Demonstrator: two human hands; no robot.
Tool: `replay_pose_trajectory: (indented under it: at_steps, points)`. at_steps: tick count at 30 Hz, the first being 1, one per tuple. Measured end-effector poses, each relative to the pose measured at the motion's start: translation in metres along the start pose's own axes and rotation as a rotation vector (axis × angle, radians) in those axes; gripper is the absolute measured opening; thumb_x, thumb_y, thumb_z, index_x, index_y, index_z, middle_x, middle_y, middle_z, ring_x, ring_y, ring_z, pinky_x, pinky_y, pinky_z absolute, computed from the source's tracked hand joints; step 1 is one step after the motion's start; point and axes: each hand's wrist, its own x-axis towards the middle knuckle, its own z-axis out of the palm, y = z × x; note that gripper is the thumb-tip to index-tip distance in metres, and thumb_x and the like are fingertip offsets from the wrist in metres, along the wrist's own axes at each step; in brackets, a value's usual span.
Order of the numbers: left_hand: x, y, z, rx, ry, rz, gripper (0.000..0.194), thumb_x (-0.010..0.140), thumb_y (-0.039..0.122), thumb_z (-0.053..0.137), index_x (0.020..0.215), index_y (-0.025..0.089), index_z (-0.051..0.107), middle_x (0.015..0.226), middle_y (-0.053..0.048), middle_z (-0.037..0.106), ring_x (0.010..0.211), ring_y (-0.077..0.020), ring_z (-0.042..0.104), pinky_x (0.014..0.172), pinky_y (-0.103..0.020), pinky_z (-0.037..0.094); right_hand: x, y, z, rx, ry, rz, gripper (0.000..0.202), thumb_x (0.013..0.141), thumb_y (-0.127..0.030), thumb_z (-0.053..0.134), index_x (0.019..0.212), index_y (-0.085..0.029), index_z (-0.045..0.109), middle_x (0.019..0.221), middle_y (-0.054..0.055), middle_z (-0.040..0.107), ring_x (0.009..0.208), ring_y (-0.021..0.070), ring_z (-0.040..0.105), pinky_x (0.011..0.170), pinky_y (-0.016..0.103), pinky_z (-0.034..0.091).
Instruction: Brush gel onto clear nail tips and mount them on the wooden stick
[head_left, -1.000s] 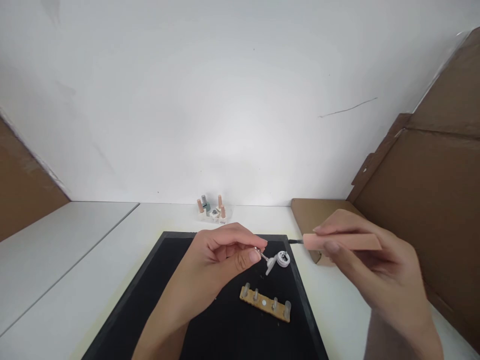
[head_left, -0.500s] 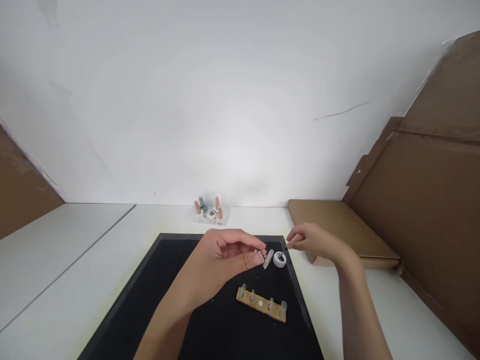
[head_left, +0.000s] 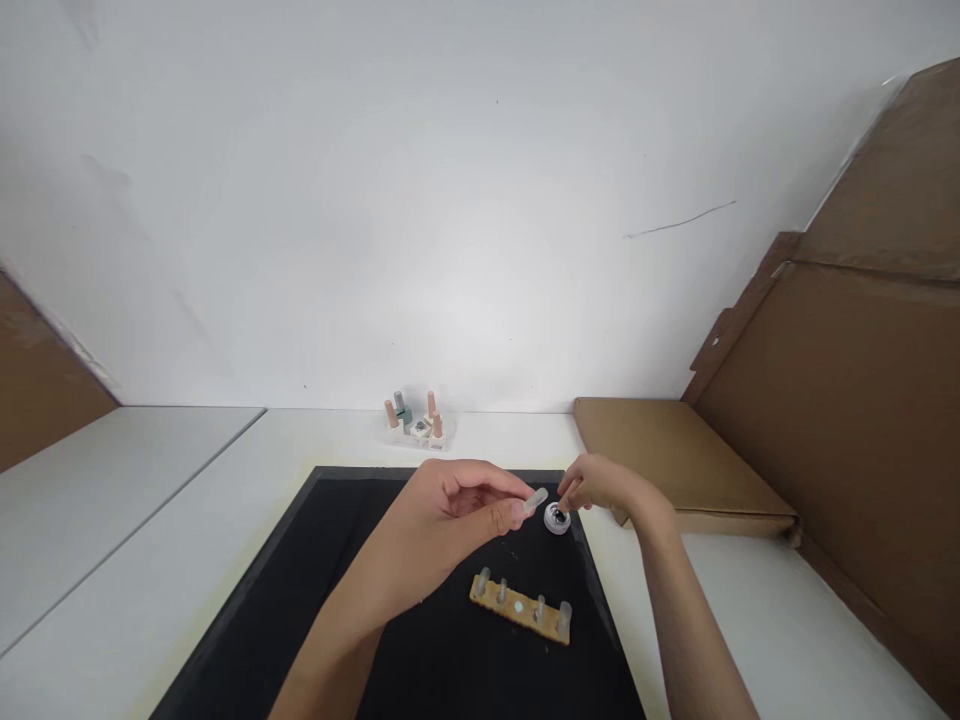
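My left hand [head_left: 461, 510] pinches a clear false nail [head_left: 535, 499] between thumb and fingertips, above the black mat. The nail points up and to the right. My right hand [head_left: 596, 484] has its fingers drawn together over a small round white jar [head_left: 556, 520] with something dark in it. Its fingertips reach down to the jar's rim; whatever they may hold is too small to make out. Nearer to me lies a tan strip [head_left: 520, 608] with several clear false nails standing upright on it and a pale round dot in its middle.
A black mat [head_left: 315, 560] covers the middle of the white table [head_left: 202, 500]. Behind it, a clear tray [head_left: 412, 443] bears several small bottles. A flat cardboard box [head_left: 667, 455] lies at the right, before a standing cardboard panel [head_left: 862, 400]. A white wall [head_left: 450, 200] closes the back.
My right hand has moved left and down, from beside the jar to right over it. The false nail in my left hand has tilted from steep to flatter.
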Motion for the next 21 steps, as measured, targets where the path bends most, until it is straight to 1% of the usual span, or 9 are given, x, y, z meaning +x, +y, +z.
replay_pose_trajectory:
  at_steps: [8,13,15,17,19,21]
  points:
    - [0.0,0.0,0.0,0.025,0.005,0.01,0.009,0.083,0.028,0.076,0.084,0.021,0.081,0.079,0.0,0.075,0.077,-0.0145,0.064,0.074,-0.025,0.049,0.0,-0.006,0.001,0.03,0.036,0.008,0.029,0.095,-0.033,0.063,0.119,-0.017,0.063,0.124,0.008,0.065,0.103,0.0222,0.066,0.085,0.041,0.058]
    - [-0.001,0.001,-0.003,0.021,0.025,0.03,0.011,0.083,0.032,0.077,0.084,0.021,0.08,0.083,-0.001,0.076,0.081,-0.0156,0.065,0.076,-0.026,0.049,-0.011,-0.005,-0.001,0.077,0.122,-0.065,0.027,0.095,-0.033,0.063,0.117,-0.017,0.064,0.12,0.008,0.067,0.097,0.0203,0.067,0.082,0.039,0.059]
    - [-0.001,0.001,-0.003,0.004,0.039,0.031,0.012,0.083,0.032,0.077,0.085,0.021,0.08,0.083,-0.001,0.076,0.08,-0.0155,0.065,0.077,-0.026,0.05,-0.021,-0.002,-0.002,0.107,0.202,-0.126,0.025,0.095,-0.033,0.063,0.113,-0.016,0.065,0.114,0.007,0.068,0.092,0.0189,0.068,0.078,0.036,0.059]
    - [-0.001,0.001,-0.003,-0.012,0.047,0.029,0.012,0.083,0.032,0.077,0.086,0.021,0.08,0.082,-0.001,0.076,0.079,-0.0149,0.066,0.077,-0.026,0.051,-0.036,-0.002,-0.005,0.148,0.327,-0.209,0.022,0.094,-0.034,0.063,0.104,-0.015,0.067,0.104,0.004,0.07,0.085,0.017,0.068,0.073,0.033,0.058]
    - [0.001,0.0,-0.004,-0.029,0.048,0.029,0.012,0.084,0.031,0.077,0.086,0.019,0.08,0.08,-0.001,0.076,0.077,-0.0141,0.065,0.076,-0.025,0.051,-0.054,-0.004,-0.007,0.206,0.501,-0.308,0.018,0.094,-0.033,0.063,0.093,-0.015,0.068,0.089,0.002,0.069,0.076,0.0145,0.065,0.069,0.031,0.055]
    - [0.002,-0.001,-0.004,-0.051,0.049,0.043,0.011,0.084,0.028,0.076,0.083,0.018,0.079,0.077,-0.001,0.075,0.074,-0.0131,0.063,0.075,-0.024,0.05,-0.074,-0.011,-0.008,0.296,0.697,-0.434,0.014,0.092,-0.027,0.062,0.085,-0.017,0.069,0.081,0.001,0.069,0.071,0.0152,0.062,0.064,0.029,0.05]
